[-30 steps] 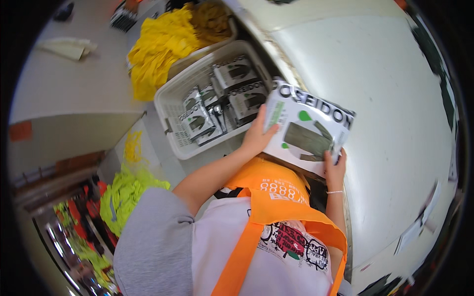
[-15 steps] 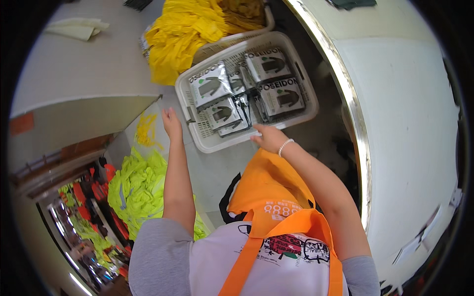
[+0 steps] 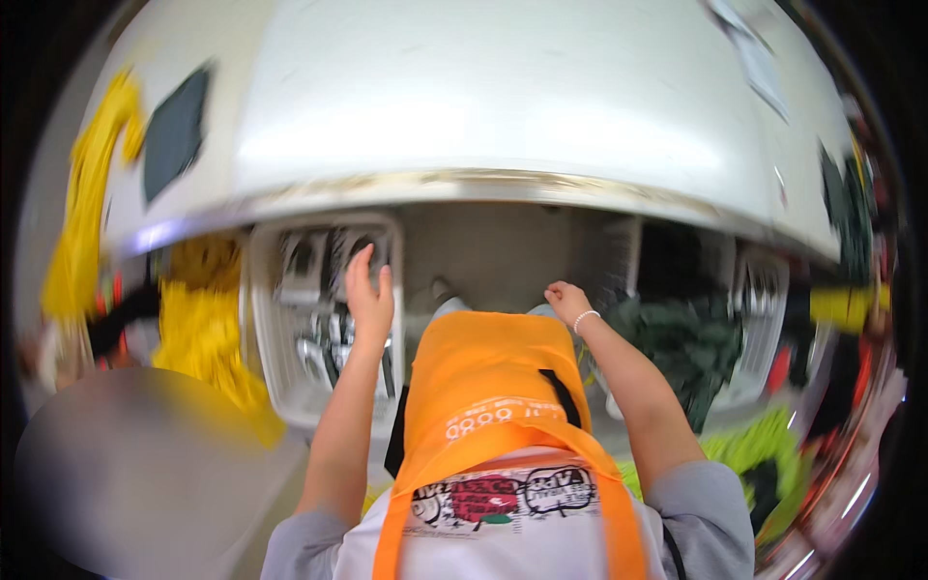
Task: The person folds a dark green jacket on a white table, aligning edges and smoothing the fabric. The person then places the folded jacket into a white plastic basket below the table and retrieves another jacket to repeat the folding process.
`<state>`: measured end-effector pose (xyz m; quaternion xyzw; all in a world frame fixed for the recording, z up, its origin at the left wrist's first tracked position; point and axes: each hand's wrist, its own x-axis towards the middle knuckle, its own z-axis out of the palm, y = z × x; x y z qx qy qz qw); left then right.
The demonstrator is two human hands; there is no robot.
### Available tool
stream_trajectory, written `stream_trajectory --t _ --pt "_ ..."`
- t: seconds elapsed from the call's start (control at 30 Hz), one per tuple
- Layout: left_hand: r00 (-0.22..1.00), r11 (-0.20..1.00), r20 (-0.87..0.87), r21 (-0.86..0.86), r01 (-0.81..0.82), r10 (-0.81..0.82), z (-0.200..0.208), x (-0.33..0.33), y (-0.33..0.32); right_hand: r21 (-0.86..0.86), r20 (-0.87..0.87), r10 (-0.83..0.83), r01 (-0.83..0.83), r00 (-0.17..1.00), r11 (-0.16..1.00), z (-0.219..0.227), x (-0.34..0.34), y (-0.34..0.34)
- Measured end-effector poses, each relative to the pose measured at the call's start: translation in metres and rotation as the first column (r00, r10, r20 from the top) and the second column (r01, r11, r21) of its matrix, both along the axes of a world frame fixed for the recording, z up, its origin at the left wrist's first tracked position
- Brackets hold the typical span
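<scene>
My left hand (image 3: 369,302) is raised with fingers and thumb apart, holding nothing. It hovers over the right side of a white plastic basket (image 3: 282,398), apart from the packs as far as the blur shows. Inside lie several flat silver packs (image 3: 304,266) with a dark garment picture. My right hand (image 3: 568,303), with a white beaded bracelet at the wrist, has its fingers curled in and nothing visible in them. It hangs left of a heap of dark green cloth (image 3: 677,338), short of the table edge.
A wide white table (image 3: 464,116) with a metal edge spans ahead. On its left lie dark folded cloth (image 3: 176,133) and yellow material (image 3: 92,203). More yellow material (image 3: 198,338) sits left of the basket. Another white basket (image 3: 764,338) and lime-yellow clothing (image 3: 764,454) are at right.
My view has swung round to face the table, and the basket of silver packs now lies at left. My left hand has opened; both hands remain without a visible object.
</scene>
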<state>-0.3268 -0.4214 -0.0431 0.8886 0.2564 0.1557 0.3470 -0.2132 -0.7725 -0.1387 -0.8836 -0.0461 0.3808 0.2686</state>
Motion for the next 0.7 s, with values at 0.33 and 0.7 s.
stream_trajectory --t 0.33,0.7 --pt "0.755 0.7 -0.111 0.307 0.644 -0.646 0.002 0.245 -0.33 0.0 -0.145 -0.845 0.854 0.514 0.52 -0.129 -0.045 -0.373" --pt "0.817 0.568 -0.137 0.655 0.499 -0.561 -0.04 0.298 -0.476 -0.73 0.175 0.102 0.059 0.979 0.681 -0.227 0.066 -0.691"
